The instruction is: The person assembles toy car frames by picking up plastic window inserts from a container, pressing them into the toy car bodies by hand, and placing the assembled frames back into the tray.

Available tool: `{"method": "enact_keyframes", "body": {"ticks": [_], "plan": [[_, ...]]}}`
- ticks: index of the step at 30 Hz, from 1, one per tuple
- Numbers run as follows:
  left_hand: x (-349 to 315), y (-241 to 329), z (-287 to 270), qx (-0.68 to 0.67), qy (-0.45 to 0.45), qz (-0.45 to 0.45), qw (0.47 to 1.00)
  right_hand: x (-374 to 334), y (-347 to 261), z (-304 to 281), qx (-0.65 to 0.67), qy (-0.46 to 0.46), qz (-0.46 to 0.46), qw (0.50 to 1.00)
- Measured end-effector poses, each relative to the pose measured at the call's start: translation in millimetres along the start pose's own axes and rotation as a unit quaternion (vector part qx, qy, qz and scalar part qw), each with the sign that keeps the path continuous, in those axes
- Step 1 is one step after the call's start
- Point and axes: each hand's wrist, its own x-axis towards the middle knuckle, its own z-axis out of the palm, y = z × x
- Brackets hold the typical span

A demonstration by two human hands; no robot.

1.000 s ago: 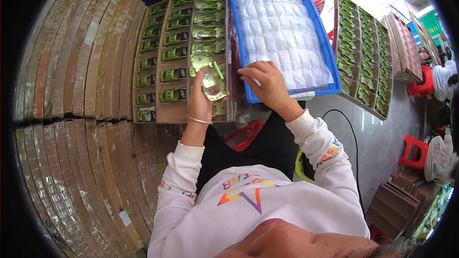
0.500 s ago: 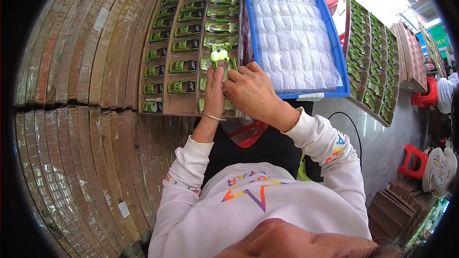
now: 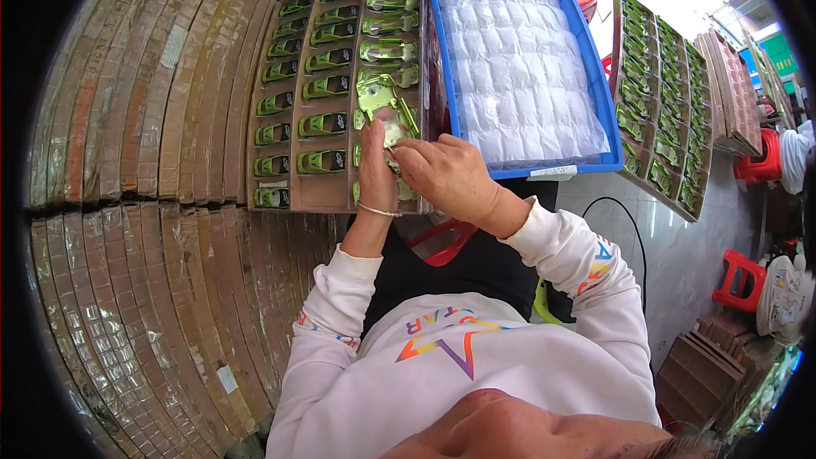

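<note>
Left hand (image 3: 378,172) is gripping a green plastic part (image 3: 372,95) above the partitioned tray (image 3: 320,192); right hand (image 3: 448,172) is touching its near end, can't tell if pinching, no longer hovering by the blue tub (image 3: 445,59) like 1 s ago.

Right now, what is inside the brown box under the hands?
The brown box holds columns of green car-shaped pieces. In its right column, the left hand, right hand and held green part cover some spots, so what lies there cannot be seen.

Lime-green plastic piece (image 3: 373,95), blue tray (image 3: 445,55), white sweatshirt (image 3: 361,387) with multicoloured star (image 3: 467,355)
</note>
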Motion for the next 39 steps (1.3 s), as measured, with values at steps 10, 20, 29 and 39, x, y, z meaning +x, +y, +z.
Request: {"method": "enact_keyframes", "body": {"ticks": [10,20,29,39], "plan": [[5,-5,-1,-0.073,0.027,-0.038,0.996,3,0,-8,0.043,-0.015,-0.005,0.999],[-4,10,5,-0.112,0.008,-0.056,0.992,8,2,-16,-0.030,-0.051,-0.034,0.998],[-5,9,2,-0.028,0.029,0.003,0.999,11,8,-2,-0.030,-0.076,-0.077,0.994],[1,-2,-9,0.001,0.010,-0.042,0.999,26,3,-15,-0.036,-0.214,-0.088,0.972]]}}
